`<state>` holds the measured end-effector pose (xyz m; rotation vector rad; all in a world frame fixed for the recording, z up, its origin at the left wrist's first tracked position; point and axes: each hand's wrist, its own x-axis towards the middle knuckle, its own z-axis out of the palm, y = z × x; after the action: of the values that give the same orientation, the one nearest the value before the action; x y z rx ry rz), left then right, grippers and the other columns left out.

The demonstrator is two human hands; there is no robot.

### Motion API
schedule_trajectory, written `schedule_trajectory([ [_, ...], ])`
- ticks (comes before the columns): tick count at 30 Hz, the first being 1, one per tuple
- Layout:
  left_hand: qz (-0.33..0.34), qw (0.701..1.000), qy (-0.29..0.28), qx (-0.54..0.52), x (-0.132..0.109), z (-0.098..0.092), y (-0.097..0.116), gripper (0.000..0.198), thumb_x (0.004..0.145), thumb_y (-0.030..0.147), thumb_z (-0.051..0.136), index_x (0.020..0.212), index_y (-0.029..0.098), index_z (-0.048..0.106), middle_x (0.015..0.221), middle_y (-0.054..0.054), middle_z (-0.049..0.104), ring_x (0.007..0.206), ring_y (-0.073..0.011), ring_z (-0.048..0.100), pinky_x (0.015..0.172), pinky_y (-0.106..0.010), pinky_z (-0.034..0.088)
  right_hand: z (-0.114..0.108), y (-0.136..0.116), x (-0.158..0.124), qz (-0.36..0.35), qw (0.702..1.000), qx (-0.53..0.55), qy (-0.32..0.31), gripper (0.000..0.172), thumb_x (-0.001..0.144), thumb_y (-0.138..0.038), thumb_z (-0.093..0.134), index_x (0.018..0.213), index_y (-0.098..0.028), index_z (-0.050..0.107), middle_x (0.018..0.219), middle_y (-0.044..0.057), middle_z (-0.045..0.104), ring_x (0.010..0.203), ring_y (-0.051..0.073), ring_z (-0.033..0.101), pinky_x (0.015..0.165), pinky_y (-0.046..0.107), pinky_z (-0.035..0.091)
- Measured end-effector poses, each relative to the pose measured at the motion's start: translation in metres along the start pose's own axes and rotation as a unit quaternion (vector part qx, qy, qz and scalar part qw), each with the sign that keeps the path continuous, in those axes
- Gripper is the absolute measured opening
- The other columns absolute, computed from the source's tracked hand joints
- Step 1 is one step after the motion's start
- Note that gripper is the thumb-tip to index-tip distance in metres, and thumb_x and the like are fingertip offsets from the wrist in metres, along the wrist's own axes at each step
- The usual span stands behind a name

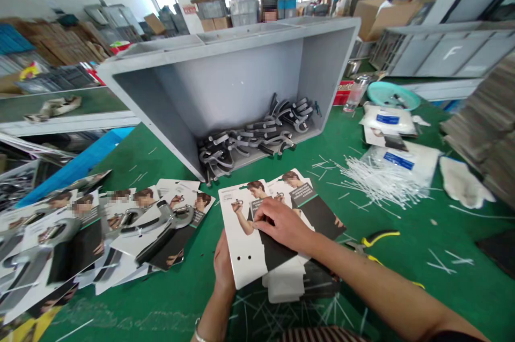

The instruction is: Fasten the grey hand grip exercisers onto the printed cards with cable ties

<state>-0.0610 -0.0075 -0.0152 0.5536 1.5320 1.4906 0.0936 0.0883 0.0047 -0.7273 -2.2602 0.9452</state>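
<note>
A printed backing card with two small holes near its lower left is tilted up in front of me. My left hand holds its left edge, the fingers mostly hidden behind it. My right hand is over the card's face, thumb and fingertips pinched together. Whatever they pinch, if anything, is too small to make out. More backing cards lie under and to the right of it. On the left, several cards carry hand grip strengtheners with grey handles and springs.
A grey plastic crate on its side holds many loose grip handles. White cable ties are heaped at the right, near plastic bags and a white glove. Yellow-black pliers lie beside my right forearm.
</note>
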Motion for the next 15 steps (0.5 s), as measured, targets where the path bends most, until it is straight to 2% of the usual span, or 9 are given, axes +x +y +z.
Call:
schedule_trajectory([
  [2,-0.011,1.0,0.007,-0.021,-0.002,-0.002,0.003,0.034,0.088,0.04,0.053,0.08,0.013,0.072,0.065,-0.005,0.07,0.065,-0.0204,0.069,0.051,-0.024,0.053,0.0,0.001,-0.001,-0.018,1.0,-0.008,-0.005,0.011,0.09,-0.023,0.066,0.083,-0.021,0.058,0.087,0.002,0.059,0.085,0.018,0.056,0.078,0.03,0.044],
  [4,-0.028,0.998,0.01,-0.048,-0.006,-0.001,0.006,0.046,0.087,0.048,0.056,0.102,0.008,0.071,0.082,-0.008,0.075,0.07,-0.0203,0.071,0.06,-0.026,0.055,0.0,0.001,-0.002,-0.023,1.0,-0.004,-0.005,0.01,0.091,-0.022,0.064,0.083,-0.021,0.058,0.088,0.002,0.059,0.086,0.018,0.055,0.079,0.03,0.044],
  [5,-0.038,0.998,0.007,-0.053,-0.008,0.0,0.007,0.048,0.082,0.047,0.065,0.113,0.01,0.068,0.093,-0.009,0.076,0.074,-0.0207,0.072,0.065,-0.027,0.056,0.0,0.001,-0.002,-0.023,1.0,0.002,-0.001,0.01,0.091,-0.022,0.064,0.083,-0.022,0.057,0.088,0.002,0.058,0.086,0.018,0.056,0.079,0.03,0.044],
  [7,-0.06,0.997,-0.013,-0.044,-0.011,0.003,0.009,0.067,0.068,0.037,0.082,0.127,0.017,0.059,0.108,-0.009,0.074,0.082,-0.0216,0.072,0.071,-0.028,0.055,-0.001,-0.001,-0.001,-0.021,1.0,0.018,0.011,0.009,0.091,-0.02,0.063,0.084,-0.022,0.057,0.087,0.002,0.057,0.085,0.018,0.056,0.078,0.03,0.045],
  [9,-0.08,0.994,-0.056,-0.037,-0.011,0.007,0.01,0.079,0.061,0.028,0.087,0.132,0.02,0.054,0.113,-0.009,0.073,0.085,-0.0216,0.072,0.073,-0.027,0.054,-0.003,-0.006,-0.002,-0.027,0.999,0.035,0.019,0.009,0.091,-0.02,0.062,0.084,-0.022,0.057,0.086,0.002,0.057,0.083,0.018,0.056,0.077,0.03,0.046],
  [12,-0.098,0.985,-0.118,-0.079,-0.007,0.008,0.012,0.071,0.065,0.028,0.084,0.129,0.017,0.057,0.11,-0.01,0.073,0.085,-0.0214,0.071,0.075,-0.029,0.054,-0.017,-0.009,-0.013,-0.041,0.997,0.053,0.041,0.007,0.093,-0.025,0.059,0.087,-0.022,0.058,0.089,0.003,0.059,0.085,0.018,0.057,0.079,0.032,0.047],
  [15,-0.101,0.984,-0.127,-0.073,-0.001,0.001,0.015,0.065,0.068,0.028,0.081,0.127,0.017,0.058,0.109,-0.009,0.073,0.083,-0.0214,0.071,0.074,-0.03,0.054,-0.054,0.013,-0.045,0.02,0.991,-0.009,0.134,0.012,0.099,-0.028,0.049,0.099,-0.024,0.059,0.099,0.005,0.062,0.094,0.02,0.059,0.085,0.034,0.048],
])
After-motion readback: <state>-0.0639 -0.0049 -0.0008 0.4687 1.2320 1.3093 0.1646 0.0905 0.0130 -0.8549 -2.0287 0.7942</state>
